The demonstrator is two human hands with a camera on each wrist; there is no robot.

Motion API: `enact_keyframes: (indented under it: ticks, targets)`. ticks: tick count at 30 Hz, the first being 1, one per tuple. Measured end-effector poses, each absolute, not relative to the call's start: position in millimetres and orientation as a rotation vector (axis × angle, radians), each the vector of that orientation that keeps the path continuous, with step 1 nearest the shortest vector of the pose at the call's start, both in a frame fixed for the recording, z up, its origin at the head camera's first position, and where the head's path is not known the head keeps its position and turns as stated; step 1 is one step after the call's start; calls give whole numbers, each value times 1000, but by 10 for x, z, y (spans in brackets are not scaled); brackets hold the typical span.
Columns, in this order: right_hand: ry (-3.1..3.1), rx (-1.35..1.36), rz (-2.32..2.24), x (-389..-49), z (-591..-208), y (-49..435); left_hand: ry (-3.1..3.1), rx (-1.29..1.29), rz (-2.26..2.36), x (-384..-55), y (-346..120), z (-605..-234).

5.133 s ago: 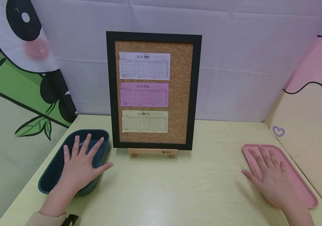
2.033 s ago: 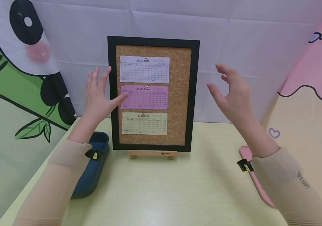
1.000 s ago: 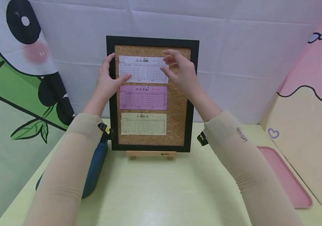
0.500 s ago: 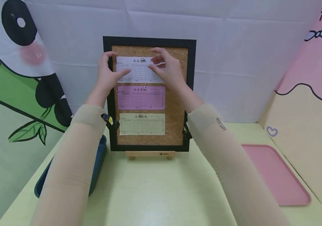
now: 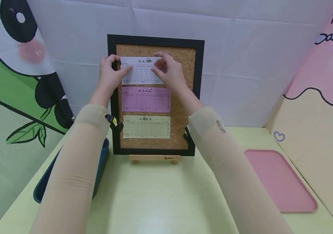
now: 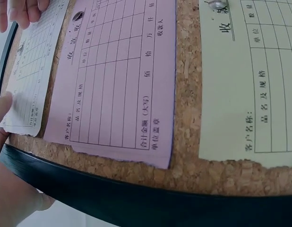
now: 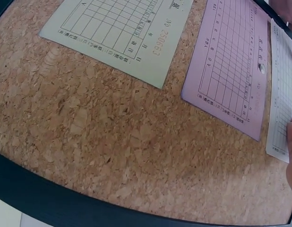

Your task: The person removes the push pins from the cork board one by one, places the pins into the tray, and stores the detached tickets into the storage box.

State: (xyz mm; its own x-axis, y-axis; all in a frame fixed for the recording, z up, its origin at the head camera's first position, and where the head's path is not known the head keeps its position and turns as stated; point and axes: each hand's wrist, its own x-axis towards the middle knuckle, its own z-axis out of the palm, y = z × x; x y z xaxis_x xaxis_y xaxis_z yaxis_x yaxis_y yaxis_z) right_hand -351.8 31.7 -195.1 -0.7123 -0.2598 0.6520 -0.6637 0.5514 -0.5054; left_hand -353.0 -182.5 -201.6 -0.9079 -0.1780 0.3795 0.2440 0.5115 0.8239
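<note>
A cork board [image 5: 181,130] in a black frame holds three pinned receipt slips: white [image 5: 138,73], pink [image 5: 146,100] and pale yellow [image 5: 147,128]. My left hand [image 5: 109,73] is at the board's upper left edge, fingers bent over the frame and thumb over the white slip's left part. My right hand [image 5: 170,73] hovers at that slip's right part, thumb and fingers bent and parted, close to its silver pushpin [image 5: 148,60]. In the left wrist view the right fingertips [image 6: 23,12] appear apart from that pin. Whether the left fingers press the slip is unclear.
The board leans on a small wooden easel [image 5: 154,158]. A dark blue bin [image 5: 103,159] stands at left, partly behind my left sleeve. At right lies a pink tray [image 5: 286,185]. Behind the table [image 5: 151,195] hangs a pale cloth [image 5: 242,65].
Both hands have risen from over the bin and tray to the white slip. In the last half second the right hand has edged left towards the pin; the slips stay pinned.
</note>
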Motion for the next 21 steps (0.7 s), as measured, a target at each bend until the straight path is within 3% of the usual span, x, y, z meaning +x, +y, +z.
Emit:
enact_keyframes:
  ticks: [21]
  targets:
    - [-2415, 477, 629, -3601, -1815, 66, -2076, -100, -1330, -3640, -1814, -2128]
